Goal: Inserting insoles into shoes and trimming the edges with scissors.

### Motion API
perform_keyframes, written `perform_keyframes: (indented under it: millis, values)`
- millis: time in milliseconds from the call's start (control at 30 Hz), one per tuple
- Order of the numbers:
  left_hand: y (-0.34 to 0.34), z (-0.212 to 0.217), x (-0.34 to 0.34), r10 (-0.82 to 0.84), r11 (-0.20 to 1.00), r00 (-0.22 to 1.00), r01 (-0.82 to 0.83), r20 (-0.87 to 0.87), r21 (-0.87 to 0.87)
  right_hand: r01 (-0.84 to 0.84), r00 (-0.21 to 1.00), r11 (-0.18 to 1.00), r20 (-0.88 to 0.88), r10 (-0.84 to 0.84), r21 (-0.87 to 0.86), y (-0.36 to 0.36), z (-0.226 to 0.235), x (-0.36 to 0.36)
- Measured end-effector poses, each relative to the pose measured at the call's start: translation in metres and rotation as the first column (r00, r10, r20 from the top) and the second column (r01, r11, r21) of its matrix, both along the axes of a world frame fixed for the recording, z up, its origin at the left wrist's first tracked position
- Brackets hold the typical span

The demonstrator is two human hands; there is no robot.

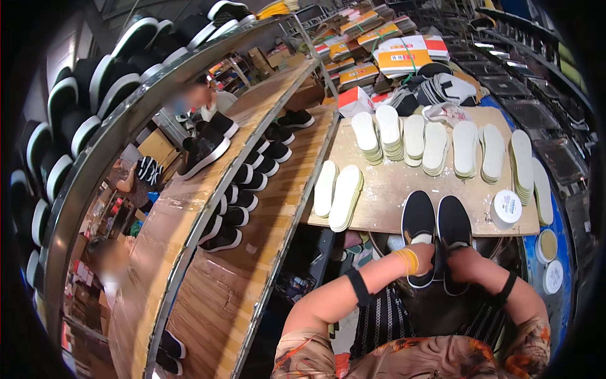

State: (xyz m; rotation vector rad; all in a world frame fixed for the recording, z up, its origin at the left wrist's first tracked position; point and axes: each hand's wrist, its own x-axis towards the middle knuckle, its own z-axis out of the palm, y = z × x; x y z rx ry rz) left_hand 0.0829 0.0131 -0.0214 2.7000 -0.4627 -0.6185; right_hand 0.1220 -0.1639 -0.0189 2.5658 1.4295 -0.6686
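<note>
Two black slip-on shoes with white sole edges stand side by side before me, toes pointing away, at the table's near edge. My left hand (423, 255) grips the left shoe (418, 213) at its opening, where something pale shows by the fingers. At the opening of the right shoe (454, 218) is my right hand (462, 263), its fingers bent and partly hidden. Beyond the shoes, several stacks of white insoles (435, 146) lie in a row on the wooden board (385, 192). Another pair of insole stacks (345, 197) lies at the board's left.
A round white tub (506, 208) stands on the board's right, with two round lids or tubs (553, 276) below it. At left, a slanting rack (287, 208) holds rows of black shoes (252, 179). Shoe boxes (404, 57) pile up behind. Other people (110, 256) are beyond the rack.
</note>
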Motion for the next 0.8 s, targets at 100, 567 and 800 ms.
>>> perform_keyframes:
  millis: [100,567,800]
  values:
    - [-0.022,0.028,-0.035,-0.086,0.99,0.996,0.081,-0.039,-0.116,0.271,0.934,0.848,-0.337,-0.117,0.456,-0.035,0.037,-0.011]
    - [-0.08,-0.029,-0.038,0.077,0.995,0.962,-0.056,0.261,-0.088,0.533,0.824,0.586,-0.216,-0.524,0.61,-0.103,0.019,-0.001]
    - [-0.053,-0.004,-0.027,0.086,0.985,0.86,0.003,0.503,-0.172,0.599,0.76,0.469,-0.278,-0.587,0.648,-0.096,-0.034,0.021]
